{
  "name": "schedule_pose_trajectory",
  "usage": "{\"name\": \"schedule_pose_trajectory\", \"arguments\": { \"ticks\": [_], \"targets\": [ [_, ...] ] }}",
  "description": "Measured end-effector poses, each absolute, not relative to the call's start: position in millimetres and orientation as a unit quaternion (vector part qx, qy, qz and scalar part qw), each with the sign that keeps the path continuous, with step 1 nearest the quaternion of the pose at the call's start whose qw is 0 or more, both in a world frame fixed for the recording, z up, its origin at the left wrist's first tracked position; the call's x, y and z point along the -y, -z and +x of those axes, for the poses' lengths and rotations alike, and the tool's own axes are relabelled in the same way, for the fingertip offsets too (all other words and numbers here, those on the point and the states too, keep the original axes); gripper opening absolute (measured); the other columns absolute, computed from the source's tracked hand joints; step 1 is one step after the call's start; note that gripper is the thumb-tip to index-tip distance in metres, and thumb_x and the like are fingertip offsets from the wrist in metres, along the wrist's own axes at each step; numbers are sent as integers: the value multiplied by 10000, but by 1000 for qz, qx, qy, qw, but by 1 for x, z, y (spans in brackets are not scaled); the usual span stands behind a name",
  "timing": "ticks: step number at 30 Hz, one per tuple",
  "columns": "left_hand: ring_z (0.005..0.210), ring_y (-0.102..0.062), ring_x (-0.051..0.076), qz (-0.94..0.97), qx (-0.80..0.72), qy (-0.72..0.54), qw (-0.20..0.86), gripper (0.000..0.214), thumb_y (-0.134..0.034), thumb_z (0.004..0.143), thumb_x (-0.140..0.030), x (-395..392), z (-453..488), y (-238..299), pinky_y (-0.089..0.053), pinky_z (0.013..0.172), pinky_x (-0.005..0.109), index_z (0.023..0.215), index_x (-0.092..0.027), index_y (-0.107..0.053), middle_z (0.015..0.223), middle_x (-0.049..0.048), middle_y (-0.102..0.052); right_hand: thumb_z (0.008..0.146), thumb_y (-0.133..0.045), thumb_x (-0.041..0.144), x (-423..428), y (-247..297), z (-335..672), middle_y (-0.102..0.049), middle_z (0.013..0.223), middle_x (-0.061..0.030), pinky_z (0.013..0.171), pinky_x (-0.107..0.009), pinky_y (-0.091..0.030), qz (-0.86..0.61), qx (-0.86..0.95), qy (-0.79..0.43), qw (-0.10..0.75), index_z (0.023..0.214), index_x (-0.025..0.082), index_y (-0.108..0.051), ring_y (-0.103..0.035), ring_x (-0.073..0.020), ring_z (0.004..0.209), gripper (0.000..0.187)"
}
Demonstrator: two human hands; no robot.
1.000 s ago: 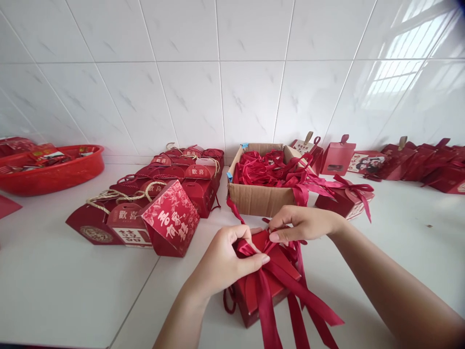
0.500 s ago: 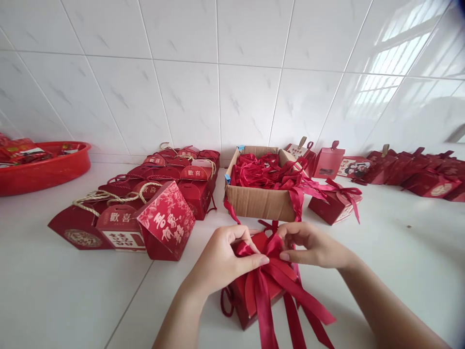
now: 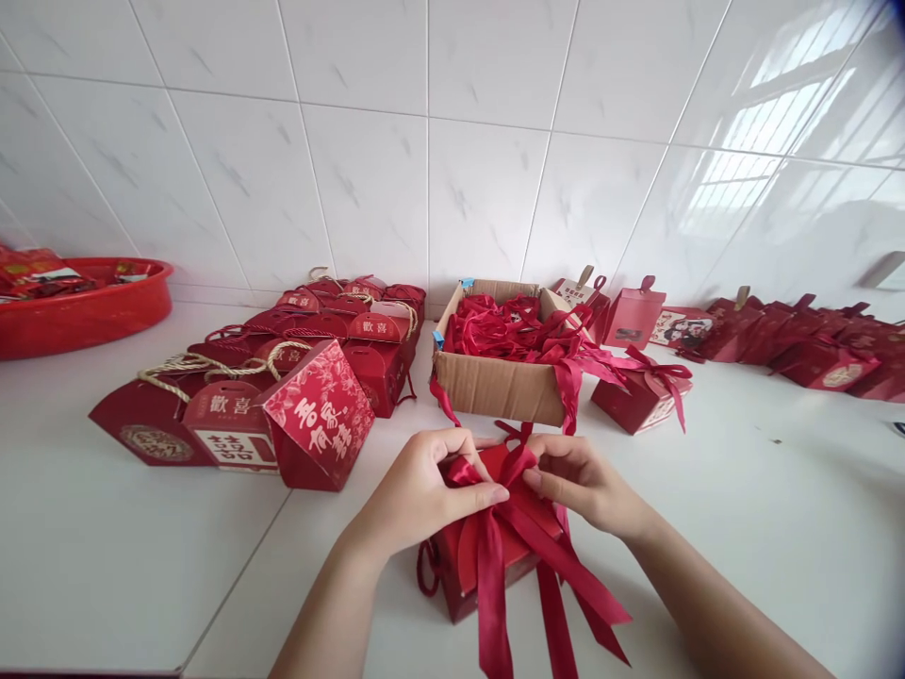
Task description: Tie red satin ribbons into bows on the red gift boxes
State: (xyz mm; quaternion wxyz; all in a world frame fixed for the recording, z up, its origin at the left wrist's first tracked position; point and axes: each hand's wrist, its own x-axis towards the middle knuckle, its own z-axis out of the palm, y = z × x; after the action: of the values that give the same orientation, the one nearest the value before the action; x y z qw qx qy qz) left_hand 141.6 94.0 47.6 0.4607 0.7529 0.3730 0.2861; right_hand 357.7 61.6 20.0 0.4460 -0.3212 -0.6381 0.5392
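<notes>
A small red gift box (image 3: pixel 487 556) sits on the white counter in front of me. A dark red satin ribbon (image 3: pixel 527 542) crosses its top, and its long tails hang toward me. My left hand (image 3: pixel 417 490) pinches a loop of the ribbon on the left side of the knot. My right hand (image 3: pixel 576 481) pinches the ribbon on the right side, fingers curled. Both hands meet over the middle of the box.
A cardboard box (image 3: pixel 499 387) full of red ribbons stands just behind. A ribbon-tied red box (image 3: pixel 636 396) sits to its right. Several red gift boxes with rope handles (image 3: pixel 283 377) crowd the left. A red basin (image 3: pixel 77 311) is far left; more red boxes (image 3: pixel 798 344) line the right wall.
My right hand has dropped from above the box to the right of the knot and drawn close to my left hand. The view shifted slightly; the box stays put.
</notes>
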Motion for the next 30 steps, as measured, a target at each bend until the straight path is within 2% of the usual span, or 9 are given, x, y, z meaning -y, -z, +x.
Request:
{"name": "schedule_pose_trajectory", "arguments": {
  "ticks": [2, 6, 10, 20, 25, 30],
  "targets": [
    [887, -648, 217, 755, -373, -286, 458, 259, -734, 727, -387, -94, 142, -47, -443, 937, 356, 666, -217, -549, 795, 7, -697, 890, -596, 317, -61, -20, 359, -566, 724, -11, 548, -229, -392, -332, 644, -525, 447, 858, 157, -637, -479, -100, 609, 168],
    [1011, -622, 233, 759, -358, -291, 459, 267, -738, 724, -383, -94, 142, -47, -455, 911, 325, 659, -219, -537, 791, 14, -693, 902, -570, 322, -61, -20, 361, -574, 746, -22, 557, -238, -383, -344, 664, -494, 444, 861, 163, -652, -466, -111, 626, 183],
    [953, -635, 231, 761, -368, -285, 452, 268, -733, 729, -392, -94, 142, -47, -455, 909, 341, 666, -216, -540, 786, 11, -687, 901, -572, 313, -61, -21, 363, -589, 748, -32, 578, -256, -391, -351, 679, -464, 448, 864, 166, -656, -476, -127, 647, 173],
    [1053, -613, 248, 757, -354, -292, 465, 296, -741, 718, -401, -94, 144, -48, -455, 914, 326, 644, -210, -528, 794, 20, -691, 873, -623, 278, -59, -16, 360, -548, 698, -1, 540, -236, -376, -355, 661, -456, 479, 880, 192, -665, -456, -102, 604, 95],
    [867, -626, 202, 753, -347, -298, 473, 347, -740, 720, -383, -93, 147, -47, -467, 845, 307, 618, -210, -457, 745, 2, -662, 862, -635, 297, -58, -19, 352, -532, 724, -1, 558, -240, -409, -365, 650, -445, 496, 923, 200, -649, -480, -110, 637, 116],
    [723, -551, 144, 756, -345, -305, 465, 351, -736, 730, -358, -92, 150, -47, -427, 687, 255, 613, -202, -444, 694, -31, -582, 896, -581, 323, -54, -23, 347, -522, 651, 21, 457, -202, -355, -393, 632, -425, 515, 914, 192, -617, -430, -80, 532, 137]
  ]
}}
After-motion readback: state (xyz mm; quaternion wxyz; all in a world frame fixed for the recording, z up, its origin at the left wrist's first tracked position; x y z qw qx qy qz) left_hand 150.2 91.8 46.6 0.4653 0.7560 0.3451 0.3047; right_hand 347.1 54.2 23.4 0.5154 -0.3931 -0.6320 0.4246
